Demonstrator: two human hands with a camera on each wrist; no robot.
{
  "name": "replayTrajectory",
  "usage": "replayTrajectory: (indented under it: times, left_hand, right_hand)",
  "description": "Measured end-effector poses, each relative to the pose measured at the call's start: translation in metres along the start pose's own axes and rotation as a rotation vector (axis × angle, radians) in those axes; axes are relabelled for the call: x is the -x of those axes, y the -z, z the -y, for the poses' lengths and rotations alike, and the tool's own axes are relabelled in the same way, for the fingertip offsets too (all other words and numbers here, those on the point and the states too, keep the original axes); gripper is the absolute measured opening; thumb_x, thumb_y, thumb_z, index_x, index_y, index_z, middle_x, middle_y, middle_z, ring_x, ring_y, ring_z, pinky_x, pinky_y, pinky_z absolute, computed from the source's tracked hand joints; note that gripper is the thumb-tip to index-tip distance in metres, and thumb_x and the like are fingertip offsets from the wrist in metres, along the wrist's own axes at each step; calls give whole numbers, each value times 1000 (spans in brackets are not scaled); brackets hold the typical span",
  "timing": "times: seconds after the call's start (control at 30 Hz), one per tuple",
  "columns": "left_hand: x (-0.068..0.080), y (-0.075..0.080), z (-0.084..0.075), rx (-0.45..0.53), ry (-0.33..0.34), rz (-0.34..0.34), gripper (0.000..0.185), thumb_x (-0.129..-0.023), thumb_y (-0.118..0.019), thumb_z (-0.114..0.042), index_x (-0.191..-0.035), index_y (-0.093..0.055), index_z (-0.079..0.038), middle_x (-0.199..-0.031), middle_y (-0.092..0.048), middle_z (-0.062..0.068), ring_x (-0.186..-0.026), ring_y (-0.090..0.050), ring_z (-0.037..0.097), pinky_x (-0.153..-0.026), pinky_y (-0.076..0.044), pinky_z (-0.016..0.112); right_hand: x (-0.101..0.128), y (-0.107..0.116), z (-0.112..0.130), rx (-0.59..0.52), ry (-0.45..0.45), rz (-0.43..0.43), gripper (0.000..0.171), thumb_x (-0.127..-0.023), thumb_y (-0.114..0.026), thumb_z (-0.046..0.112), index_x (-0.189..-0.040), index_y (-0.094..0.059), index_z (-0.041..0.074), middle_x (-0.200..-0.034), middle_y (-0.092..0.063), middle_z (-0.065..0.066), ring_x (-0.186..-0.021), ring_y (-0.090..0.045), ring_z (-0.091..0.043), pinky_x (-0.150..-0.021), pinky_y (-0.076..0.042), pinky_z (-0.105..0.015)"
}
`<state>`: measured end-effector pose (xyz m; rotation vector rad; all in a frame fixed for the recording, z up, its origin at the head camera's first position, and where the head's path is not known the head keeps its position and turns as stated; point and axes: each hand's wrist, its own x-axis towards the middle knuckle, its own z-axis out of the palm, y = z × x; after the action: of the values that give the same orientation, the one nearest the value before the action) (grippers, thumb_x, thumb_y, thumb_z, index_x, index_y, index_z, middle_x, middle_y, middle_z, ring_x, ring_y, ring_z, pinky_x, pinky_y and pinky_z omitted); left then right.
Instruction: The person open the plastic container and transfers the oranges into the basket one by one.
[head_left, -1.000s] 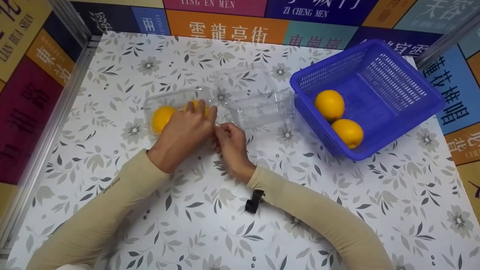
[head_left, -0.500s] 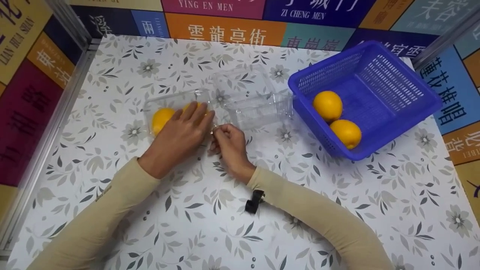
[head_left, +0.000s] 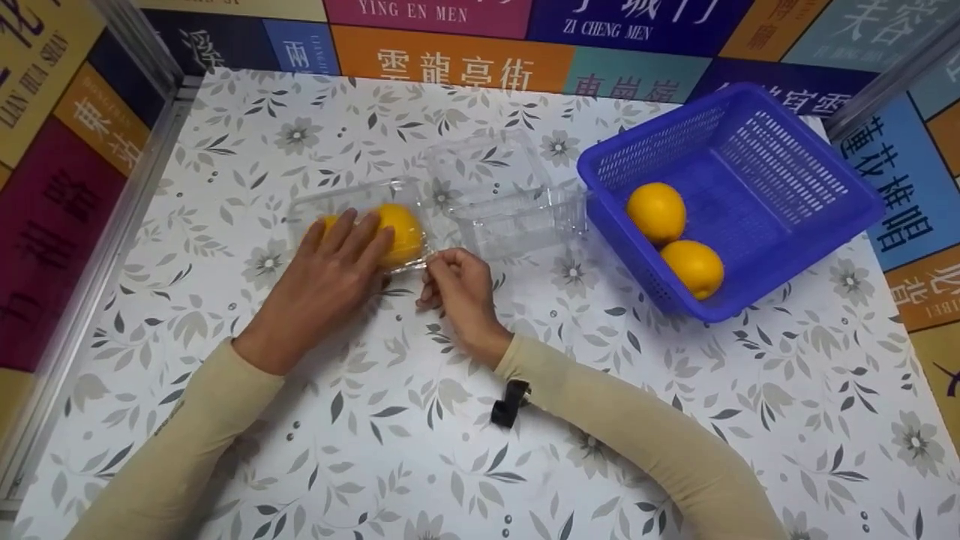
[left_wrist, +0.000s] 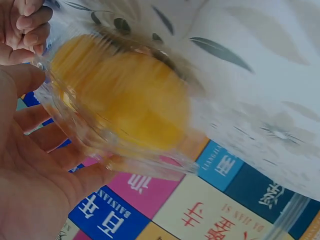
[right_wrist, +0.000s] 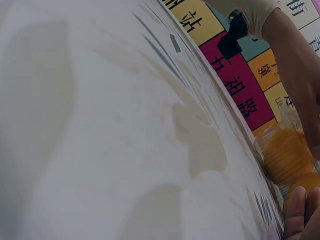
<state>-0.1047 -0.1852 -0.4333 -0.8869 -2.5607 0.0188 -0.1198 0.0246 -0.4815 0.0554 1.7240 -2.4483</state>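
Two oranges (head_left: 403,234) lie inside a clear plastic clamshell box (head_left: 352,196) left of centre in the head view; one is mostly covered by a hand. My left hand (head_left: 319,281) rests over the box with its fingers extended across the lid. In the left wrist view that hand (left_wrist: 42,150) has its fingers along the box's side, an orange (left_wrist: 145,102) showing through the plastic. At the box's near right corner my right hand (head_left: 463,296) pinches the rim between thumb and curled fingers. The right wrist view catches its fingertips (right_wrist: 296,212) beside the box (right_wrist: 267,137).
Right of the box stands a second clear plastic container (head_left: 517,225), opened out, its lid lying behind. A blue perforated basket (head_left: 795,274) at the right holds two more oranges (head_left: 691,268). Printed panels (head_left: 450,56) border the floral-covered table (head_left: 480,465).
My left hand has slid left and toward me across the lid, uncovering the right orange and covering more of the left one. My right hand stays at the corner.
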Motion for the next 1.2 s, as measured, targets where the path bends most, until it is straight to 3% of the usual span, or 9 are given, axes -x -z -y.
replayTrajectory:
  times: [0.27,0.53,0.7,1.2]
  left_hand:
    - [20,4,6,42,39,4,57,-103,-80,-18,-151,-55,-1,-152,-59,27,-141,-55,52,-110,-50,74]
    - [38,11,15,175,79,31,52,-101,-78,-1,-149,-57,0,-158,-56,28,-148,-50,52,-112,-46,76]
    - [47,13,17,229,110,34,55,-101,-78,-3,-152,-57,-1,-160,-54,28,-152,-45,52,-115,-44,75]
    - [61,15,26,258,99,-49,54,-97,-80,5,-147,-62,-1,-157,-57,29,-149,-49,54,-113,-50,70]
  right_hand:
    - [0,1,0,32,15,1,12,-105,-60,-2,-103,-62,-14,-83,-67,-19,-58,-65,-15,-56,-63,-29]
    - [0,1,0,59,28,4,13,-104,-60,-1,-103,-63,-14,-83,-68,-19,-58,-66,-15,-55,-62,-28]
    - [1,0,0,44,10,2,11,-104,-60,-2,-104,-63,-13,-84,-66,-19,-59,-65,-15,-57,-64,-29]
    - [2,1,1,45,21,-3,9,-105,-61,-2,-102,-65,-9,-85,-67,-21,-59,-65,-15,-59,-65,-31]
